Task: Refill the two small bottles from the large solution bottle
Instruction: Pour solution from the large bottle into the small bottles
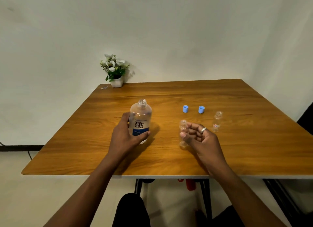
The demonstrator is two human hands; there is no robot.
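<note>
The large clear solution bottle point(140, 120) with a blue and white label stands uncapped on the wooden table point(169, 159), left of centre. My left hand point(126, 135) wraps around its lower half. My right hand point(198, 138) holds a small clear bottle point(183, 127) between thumb and fingers; the bottle is upright, uncapped, and its base is at the table surface. A second small clear bottle point(217, 120) with a small red label stands open and free to the right. Two blue caps point(185, 108) point(201, 109) lie behind the small bottles.
A white pot of artificial flowers point(115, 70) stands at the table's far left corner, with a small scrap point(104, 87) beside it. The wall is close behind the table. My knees and the table legs show below the near edge.
</note>
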